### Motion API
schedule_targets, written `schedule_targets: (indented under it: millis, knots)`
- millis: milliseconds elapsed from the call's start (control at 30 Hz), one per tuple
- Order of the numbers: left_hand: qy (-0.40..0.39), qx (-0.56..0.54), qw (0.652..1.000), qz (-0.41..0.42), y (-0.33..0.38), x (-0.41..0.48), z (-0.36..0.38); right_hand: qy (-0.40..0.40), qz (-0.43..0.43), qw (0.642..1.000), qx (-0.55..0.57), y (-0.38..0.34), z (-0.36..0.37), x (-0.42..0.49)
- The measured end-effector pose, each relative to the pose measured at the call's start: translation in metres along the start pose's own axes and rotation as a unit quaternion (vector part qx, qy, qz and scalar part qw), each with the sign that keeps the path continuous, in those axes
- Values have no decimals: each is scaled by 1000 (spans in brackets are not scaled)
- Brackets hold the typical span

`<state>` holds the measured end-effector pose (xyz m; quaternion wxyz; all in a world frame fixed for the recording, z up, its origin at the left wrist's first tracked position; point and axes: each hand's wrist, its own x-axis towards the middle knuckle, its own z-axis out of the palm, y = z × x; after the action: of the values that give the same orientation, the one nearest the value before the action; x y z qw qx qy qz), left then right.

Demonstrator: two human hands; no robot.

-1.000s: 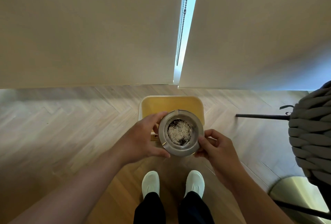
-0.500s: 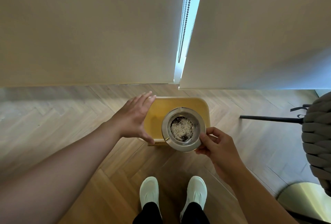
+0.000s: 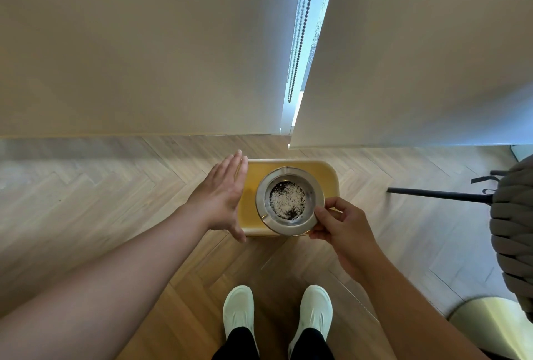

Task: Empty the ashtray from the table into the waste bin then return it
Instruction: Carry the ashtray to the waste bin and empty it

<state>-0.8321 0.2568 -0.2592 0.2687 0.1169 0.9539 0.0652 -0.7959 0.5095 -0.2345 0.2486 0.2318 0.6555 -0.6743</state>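
A round metal ashtray (image 3: 315,192) with grey and black ash in its bowl is held level above a yellow waste bin (image 3: 330,178) on the floor. My right hand (image 3: 343,230) pinches the ashtray's near right rim. My left hand (image 3: 222,195) is flat with fingers apart, at the bin's left edge, thumb by its near corner. Whether it touches the bin's lid is unclear. The ashtray hides most of the bin's top.
Two beige roller blinds (image 3: 144,42) hang behind the bin, with a bead chain (image 3: 301,28) in the gap. A chunky grey knit seat (image 3: 513,230) with a black leg (image 3: 438,194) stands at the right. My white shoes (image 3: 239,310) are on the herringbone wood floor.
My left hand let go of the ashtray and moved left to the bin's edge. The right hand alone now holds the ashtray over the bin.
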Motion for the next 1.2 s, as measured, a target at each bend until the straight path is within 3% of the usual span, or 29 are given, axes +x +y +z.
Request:
schedule_targets:
  millis: [367, 500, 667, 733, 900, 1033, 1100, 1200]
  knots:
    - [-47, -2, 998, -31, 9, 4, -5, 16, -15, 999, -40, -6, 4, 17]
    - [-50, -8, 998, -34, 9, 5, -6, 50, -69, 992, -96, -12, 2, 21]
    - [-48, -9, 998, -34, 9, 4, -5, 102, -175, 955, -216, -17, -1, 27]
    - [-47, -9, 998, -33, 8, 3, -5, 109, -234, 931, -259, -18, 1, 25]
    - [-43, -7, 999, -28, 8, 3, -5, 74, -385, 827, -402, -16, 2, 22]
    - [-43, -6, 999, -27, 8, 4, -6, 35, -468, 674, -570, -4, 6, 17]
    - [-42, -5, 999, -27, 8, 4, -5, 29, -473, 653, -591, 1, 5, 16]
    - [-40, -8, 999, -27, 7, 4, -3, 42, -475, 657, -584, 4, 3, 17]
